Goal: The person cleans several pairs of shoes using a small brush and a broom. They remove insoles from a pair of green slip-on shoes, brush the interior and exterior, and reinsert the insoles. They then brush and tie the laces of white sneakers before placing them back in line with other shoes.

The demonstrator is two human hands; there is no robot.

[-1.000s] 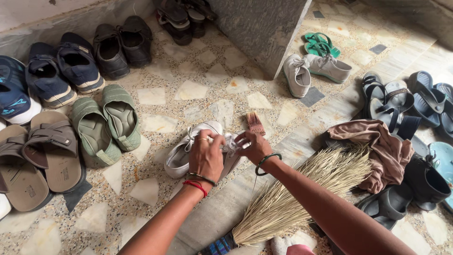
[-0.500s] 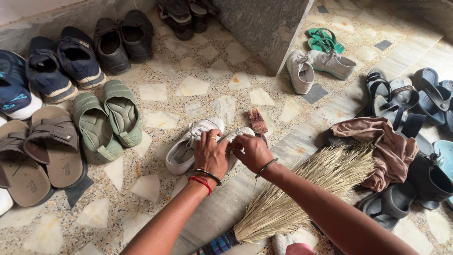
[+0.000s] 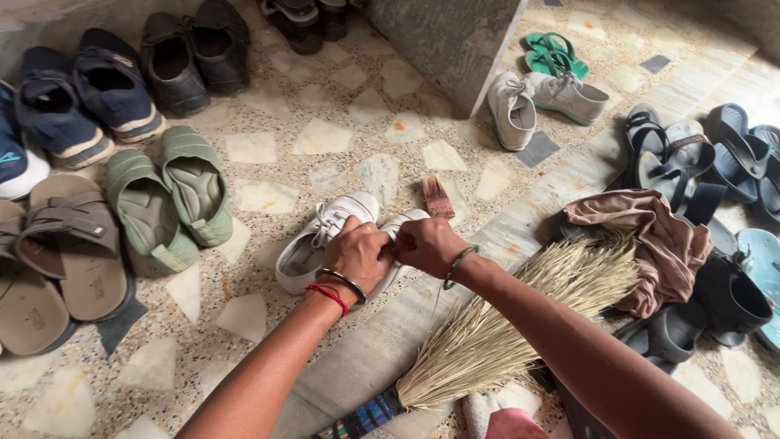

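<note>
This looks like the entryway of a home. Many pairs of worn footwear, green slip-ons (image 3: 166, 195), dark shoes (image 3: 191, 53) and blue sandals (image 3: 735, 154), line a terrazzo floor (image 3: 325, 138). A straw broom (image 3: 496, 325) lies beside a stone pillar (image 3: 443, 41).

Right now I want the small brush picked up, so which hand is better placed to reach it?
The right hand, probably. The brush lies on the floor just beyond its knuckles, while the left hand sits farther off, over the white shoes. Both hands are closed together on the shoes.
</note>
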